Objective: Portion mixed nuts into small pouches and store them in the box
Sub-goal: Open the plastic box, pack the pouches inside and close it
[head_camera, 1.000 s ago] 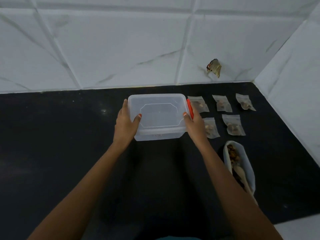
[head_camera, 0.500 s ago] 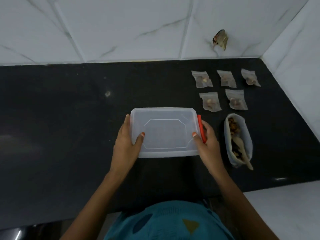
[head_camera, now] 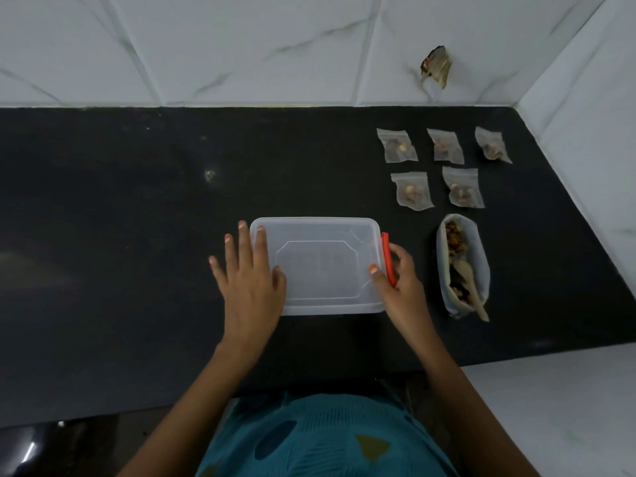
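Black counter (head_camera: 120, 253) carries lidded box (head_camera: 320, 266), five pouches (head_camera: 412, 191), nut bag (head_camera: 479, 256).

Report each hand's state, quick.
Left hand: open, fingers flat on the box lid.
Right hand: closed, pinching the red latch.

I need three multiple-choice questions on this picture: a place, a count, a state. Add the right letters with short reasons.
1. Relative to the box, the bag of nuts lies: A) left; B) right; C) inside.
2. Filled pouches on the counter: A) three; B) five; C) seven.
3. The lid is: A) on the box; B) off; C) against the wall.
1 B: it lies beyond the orange clasp that the right hand pinches. 2 B: three behind, two in front. 3 A: the left hand presses flat on it.
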Demonstrator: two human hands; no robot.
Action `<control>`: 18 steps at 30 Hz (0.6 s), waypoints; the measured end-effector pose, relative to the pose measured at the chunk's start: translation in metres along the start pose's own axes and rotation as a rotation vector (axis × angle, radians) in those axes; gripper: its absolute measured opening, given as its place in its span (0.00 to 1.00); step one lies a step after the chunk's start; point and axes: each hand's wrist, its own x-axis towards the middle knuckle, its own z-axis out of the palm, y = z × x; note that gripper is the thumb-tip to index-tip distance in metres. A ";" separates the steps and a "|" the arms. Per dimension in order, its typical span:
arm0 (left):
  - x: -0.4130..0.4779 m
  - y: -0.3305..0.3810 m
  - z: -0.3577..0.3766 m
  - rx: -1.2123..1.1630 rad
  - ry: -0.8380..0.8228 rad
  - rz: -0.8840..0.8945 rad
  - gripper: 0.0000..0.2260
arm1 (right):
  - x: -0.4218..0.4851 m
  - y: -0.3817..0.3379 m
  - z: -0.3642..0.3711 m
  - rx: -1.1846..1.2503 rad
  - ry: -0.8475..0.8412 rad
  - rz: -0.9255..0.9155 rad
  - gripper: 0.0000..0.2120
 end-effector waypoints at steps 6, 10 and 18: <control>0.009 0.051 0.020 0.153 -0.209 0.233 0.30 | 0.012 -0.004 -0.005 -0.035 0.046 0.010 0.21; 0.011 0.062 0.040 0.295 -0.292 0.269 0.30 | 0.016 -0.002 -0.003 -0.101 0.046 -0.071 0.16; 0.010 0.061 0.044 0.317 -0.278 0.272 0.30 | 0.019 0.004 -0.003 -0.166 0.095 -0.036 0.12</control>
